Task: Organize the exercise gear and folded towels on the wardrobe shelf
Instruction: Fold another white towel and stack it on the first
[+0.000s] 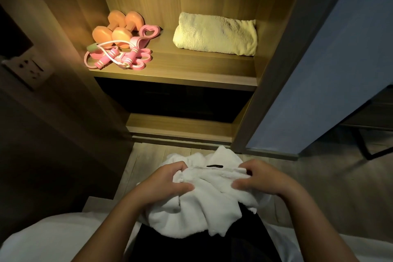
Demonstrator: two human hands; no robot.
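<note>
A crumpled white towel lies bunched over my lap at the bottom of the head view. My left hand grips its left edge and my right hand pinches its right edge. On the lit wardrobe shelf above, a folded pale yellow towel lies at the right. At the shelf's left stand two orange dumbbells. In front of them lie a pink skipping rope and pink resistance bands in a loose heap.
A dark compartment sits under the shelf, with a lower wooden ledge below it. The open wardrobe door stands at the right. A wall socket is at the left. White bedding lies beside my legs.
</note>
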